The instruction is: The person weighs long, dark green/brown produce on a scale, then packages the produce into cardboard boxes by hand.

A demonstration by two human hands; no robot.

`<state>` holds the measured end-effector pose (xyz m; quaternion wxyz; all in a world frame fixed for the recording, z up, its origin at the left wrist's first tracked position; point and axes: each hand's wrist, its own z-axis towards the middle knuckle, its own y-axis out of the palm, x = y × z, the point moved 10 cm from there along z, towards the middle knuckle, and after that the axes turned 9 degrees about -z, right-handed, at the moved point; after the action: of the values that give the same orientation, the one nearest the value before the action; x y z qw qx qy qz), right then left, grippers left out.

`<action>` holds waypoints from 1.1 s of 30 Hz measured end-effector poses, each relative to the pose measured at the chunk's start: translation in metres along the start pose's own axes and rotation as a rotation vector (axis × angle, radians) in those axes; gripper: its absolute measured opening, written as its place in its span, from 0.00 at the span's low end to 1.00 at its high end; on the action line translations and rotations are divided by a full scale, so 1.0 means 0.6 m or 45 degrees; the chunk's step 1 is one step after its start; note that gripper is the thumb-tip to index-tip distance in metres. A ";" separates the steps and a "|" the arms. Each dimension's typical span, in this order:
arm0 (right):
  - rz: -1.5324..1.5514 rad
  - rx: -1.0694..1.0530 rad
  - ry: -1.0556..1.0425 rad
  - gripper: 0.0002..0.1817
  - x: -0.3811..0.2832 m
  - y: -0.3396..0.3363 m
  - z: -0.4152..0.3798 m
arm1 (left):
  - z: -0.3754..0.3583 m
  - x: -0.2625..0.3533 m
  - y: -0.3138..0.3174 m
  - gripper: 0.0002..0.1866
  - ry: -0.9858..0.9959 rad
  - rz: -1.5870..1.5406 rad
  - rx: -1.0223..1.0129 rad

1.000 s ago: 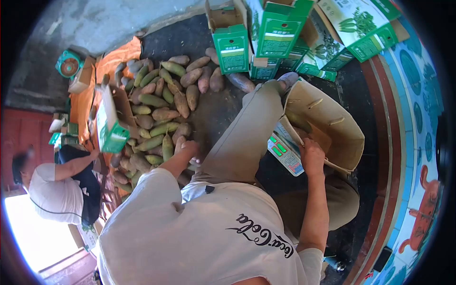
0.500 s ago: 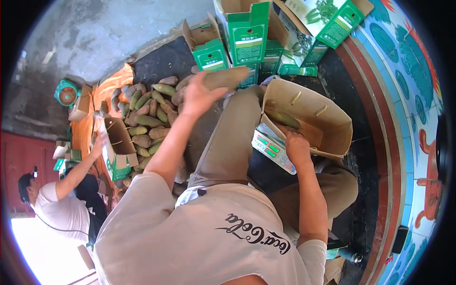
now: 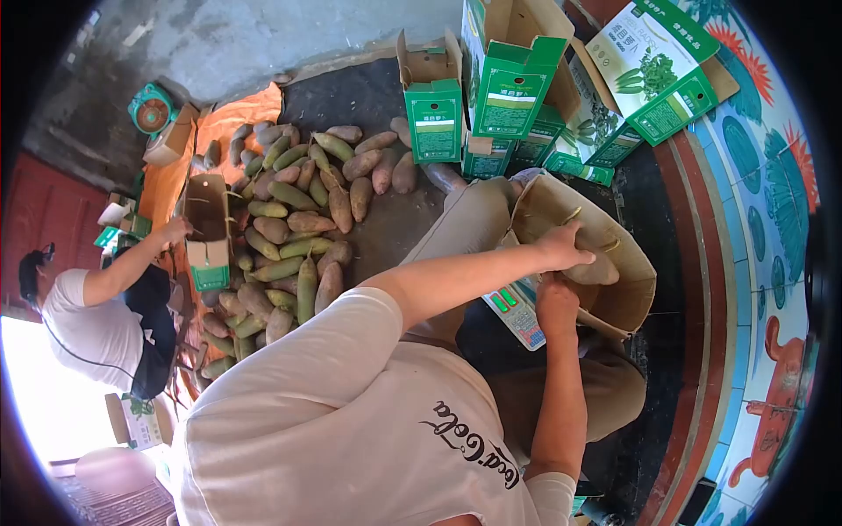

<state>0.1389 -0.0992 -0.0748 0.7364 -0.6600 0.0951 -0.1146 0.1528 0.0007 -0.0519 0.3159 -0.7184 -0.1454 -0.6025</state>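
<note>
My left hand [image 3: 566, 247] reaches across into an open cardboard box [image 3: 629, 302], its fingers around the near end of a soil-covered radish [image 3: 595, 268]. My right hand [image 3: 558, 305] is closed on the box's near rim, just below my left wrist. The box is tilted, with its open side toward me. A digital scale [image 3: 517, 317] with lit green digits shows beside the box, partly hidden by my arms. Most of the box's inside is covered by my left hand and the radish.
A large heap of radishes [image 3: 298, 219] covers the floor at left. Green-and-white cartons [image 3: 517, 88] stand at the back. Another person [image 3: 96, 324] at far left has a hand at an upright carton [image 3: 209, 254]. A painted wall [image 3: 763, 202] curves along the right.
My left hand has swung right with the radish, from above the heap into the box. My right hand stays on the rim. The view has shifted somewhat.
</note>
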 end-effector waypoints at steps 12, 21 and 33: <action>-0.030 -0.002 -0.016 0.07 -0.013 -0.010 0.002 | -0.129 -0.043 -0.406 0.25 0.295 -0.177 0.638; -0.036 -0.033 -0.009 0.09 -0.013 -0.008 0.012 | -0.349 -0.407 -0.569 0.23 -0.692 0.782 0.539; 0.005 -0.012 0.013 0.08 -0.011 -0.018 0.017 | -0.647 -0.615 -0.481 0.35 -1.729 0.783 0.653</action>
<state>0.1352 -0.0888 -0.0631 0.7330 -0.6626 0.1006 -0.1161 -0.4029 0.0388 -0.2957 0.4664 -0.8419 -0.2356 0.1350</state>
